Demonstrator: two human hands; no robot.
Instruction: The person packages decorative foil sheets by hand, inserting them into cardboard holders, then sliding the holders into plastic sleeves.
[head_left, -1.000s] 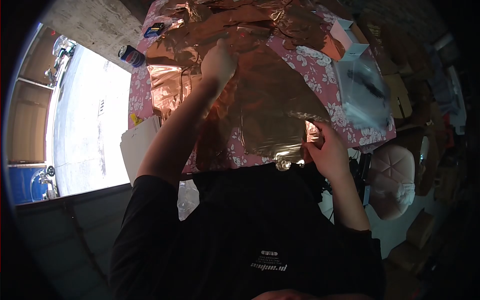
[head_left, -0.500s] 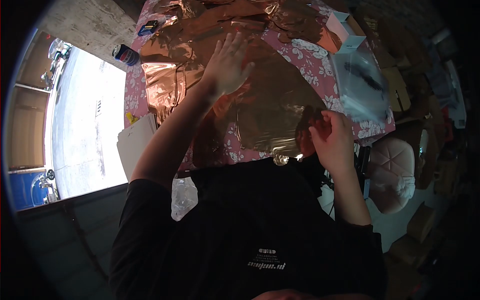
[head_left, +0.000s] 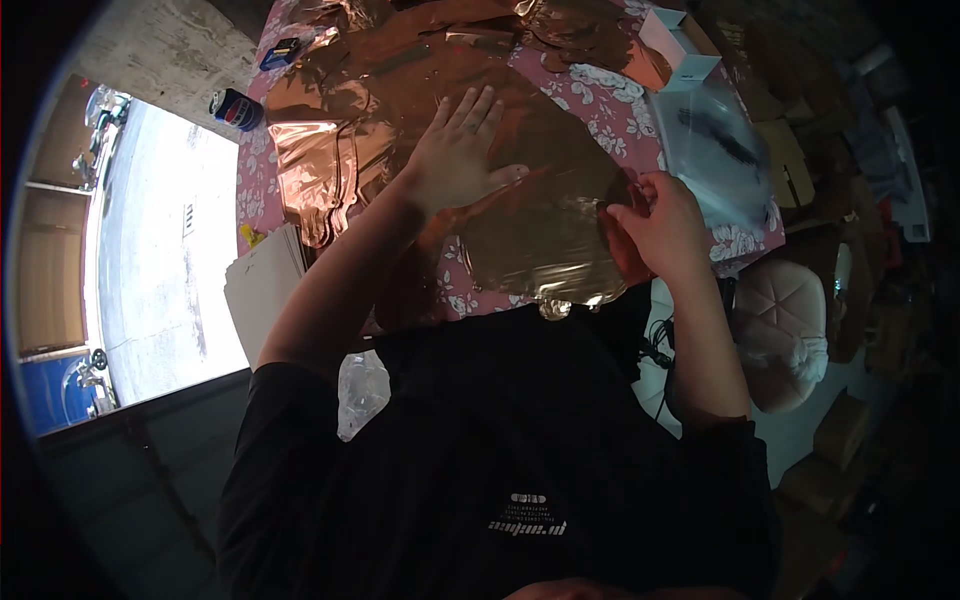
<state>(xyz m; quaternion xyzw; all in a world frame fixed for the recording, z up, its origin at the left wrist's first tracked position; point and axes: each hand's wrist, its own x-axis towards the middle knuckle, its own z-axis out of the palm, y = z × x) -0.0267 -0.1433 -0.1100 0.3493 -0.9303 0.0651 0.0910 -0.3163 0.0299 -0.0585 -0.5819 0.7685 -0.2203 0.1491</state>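
A large flat piece of shiny copper-coloured foil point(head_left: 540, 235) lies in front of me, with a small rounded tab at its near edge. My left hand point(head_left: 460, 155) rests flat on it, fingers spread and thumb pointing right. At the foil's right edge, my right hand point(head_left: 665, 225) has thumb and fingers curled together around the film; part of the grip is hidden. More copper foil pieces point(head_left: 320, 165) are layered to the left, with scalloped lower edges. Others lie crumpled across the far side.
A pink flowered tablecloth point(head_left: 605, 125) covers the table. Around its edges are a Pepsi can point(head_left: 237, 110), a small blue box point(head_left: 280, 53), white cards point(head_left: 265, 290), an open white box point(head_left: 680, 48) and clear plastic bags point(head_left: 715, 150). A padded stool point(head_left: 780, 335) stands at right.
My right hand has moved up slightly along the foil's right edge. The left hand stays on the foil, lower and with its thumb further out. The view has shifted a little.
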